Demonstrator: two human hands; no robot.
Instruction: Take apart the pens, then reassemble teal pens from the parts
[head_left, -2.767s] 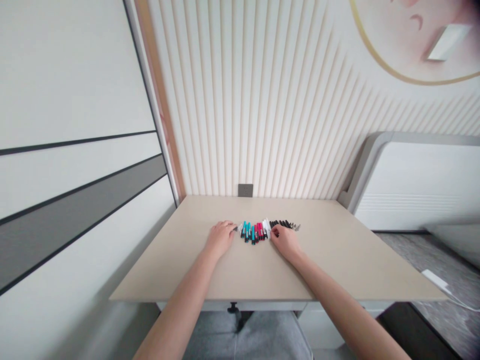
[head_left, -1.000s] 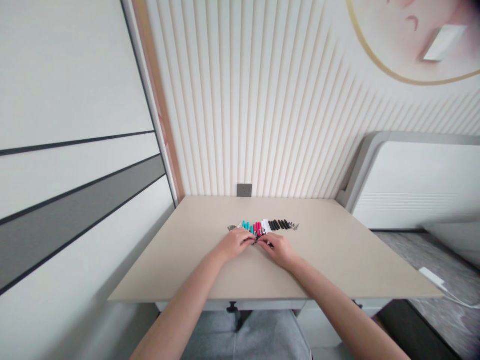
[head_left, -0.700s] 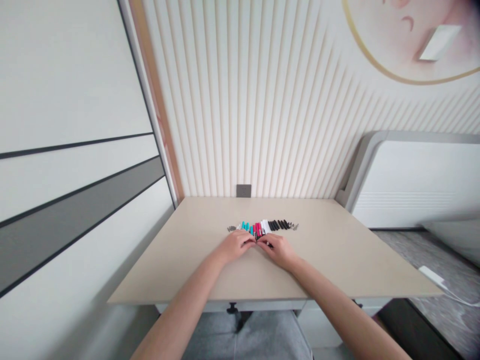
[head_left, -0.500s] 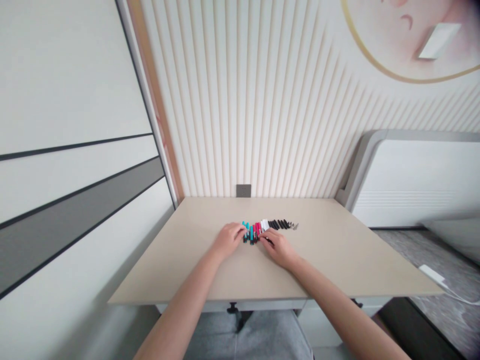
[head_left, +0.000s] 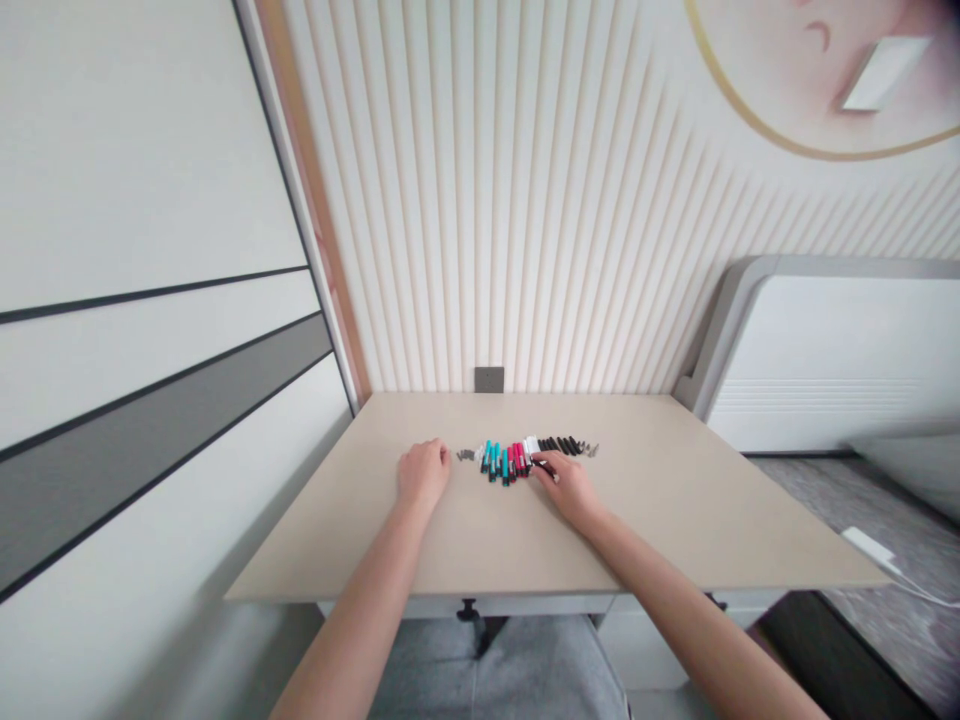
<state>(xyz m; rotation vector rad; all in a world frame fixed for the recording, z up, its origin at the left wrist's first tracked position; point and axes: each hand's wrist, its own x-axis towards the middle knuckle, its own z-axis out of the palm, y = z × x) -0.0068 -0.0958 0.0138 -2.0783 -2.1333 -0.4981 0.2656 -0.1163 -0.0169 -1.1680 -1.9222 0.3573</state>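
Note:
A tight row of markers lies across the middle of the beige table: teal markers, pink-red ones, white ones, then black ones. Small grey caps lie at the left end, with more at the right end. My right hand pinches a thin black marker against the row's near side. My left hand rests curled on the tabletop, left of the caps, holding nothing visible.
A grey wall socket plate sits above the table's far edge. Ribbed cream panelling rises behind it. A white padded headboard stands at right, and a white plug with a cable lies on the grey floor.
My hands have parted from the row's middle. The left has moved away left and let go, while the right has shifted right and down with the black marker in its fingers.

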